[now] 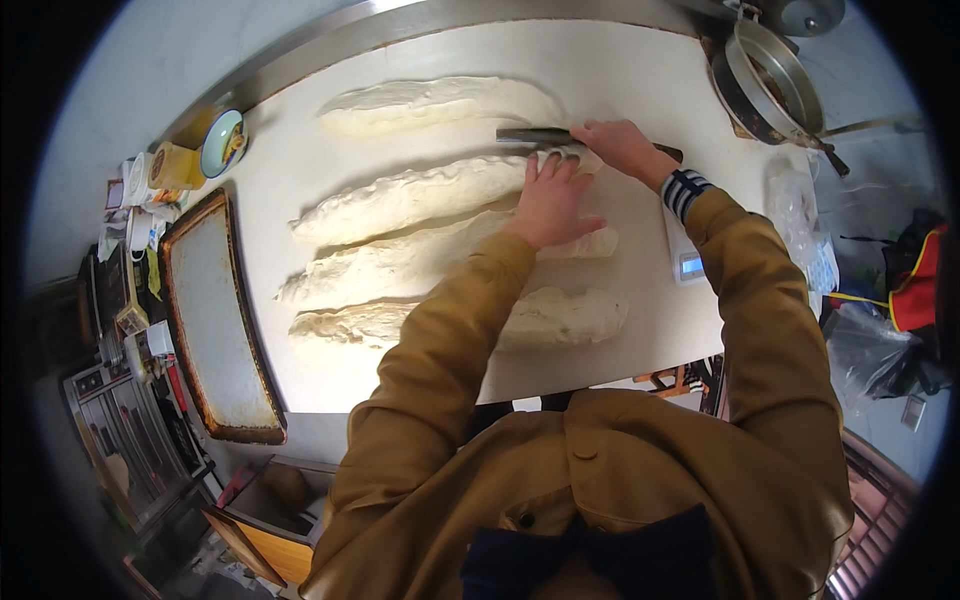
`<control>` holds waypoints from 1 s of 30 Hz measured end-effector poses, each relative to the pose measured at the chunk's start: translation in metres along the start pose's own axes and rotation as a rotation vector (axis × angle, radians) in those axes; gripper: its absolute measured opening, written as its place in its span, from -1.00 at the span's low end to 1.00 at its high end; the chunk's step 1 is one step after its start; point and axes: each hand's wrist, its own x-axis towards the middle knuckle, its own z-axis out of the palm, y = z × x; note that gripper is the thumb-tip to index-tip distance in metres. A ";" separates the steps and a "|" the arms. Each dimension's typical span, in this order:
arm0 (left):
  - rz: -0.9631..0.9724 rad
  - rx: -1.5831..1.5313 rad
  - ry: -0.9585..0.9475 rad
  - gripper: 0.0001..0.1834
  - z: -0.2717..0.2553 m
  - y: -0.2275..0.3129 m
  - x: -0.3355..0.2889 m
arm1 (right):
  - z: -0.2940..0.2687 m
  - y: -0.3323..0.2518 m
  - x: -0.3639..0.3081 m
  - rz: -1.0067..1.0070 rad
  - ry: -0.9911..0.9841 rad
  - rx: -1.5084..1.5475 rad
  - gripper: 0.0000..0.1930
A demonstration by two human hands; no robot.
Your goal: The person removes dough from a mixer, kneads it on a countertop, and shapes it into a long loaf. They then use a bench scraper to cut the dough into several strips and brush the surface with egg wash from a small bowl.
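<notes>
Several long, floured logs of dough lie side by side across the white work surface (660, 330). My left hand (553, 205) rests with fingers spread on the right end of the second dough log (410, 198) from the far side. Just beyond those fingertips, my right hand (612, 145) is closed around a long, dark knife (533, 135), seen nearly edge-on. The knife lies crosswise between this log and the farthest dough log (440, 105). Nearer me are a third log (390, 262) and a fourth log (565, 318), both partly covered by my left arm.
A rust-edged baking tray (222, 320) sits at the left edge, with a bowl (224, 143) and small containers beyond it. At the right are a digital scale (690, 266), a plastic bag (790, 200) and a pan (765, 85). A metal ledge (330, 45) runs along the back.
</notes>
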 end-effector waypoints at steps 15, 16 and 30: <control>-0.387 0.353 -0.016 -0.41 -0.132 -0.176 -0.243 | 0.011 0.028 -0.015 0.775 -0.003 0.009 -0.60; -0.385 0.346 -0.056 -0.39 -0.134 -0.183 -0.245 | 0.007 0.010 -0.005 0.587 0.146 0.045 -0.62; -0.205 0.373 -0.135 0.07 -0.147 -0.261 -0.189 | -0.006 -0.276 0.149 0.161 -0.029 0.007 -0.04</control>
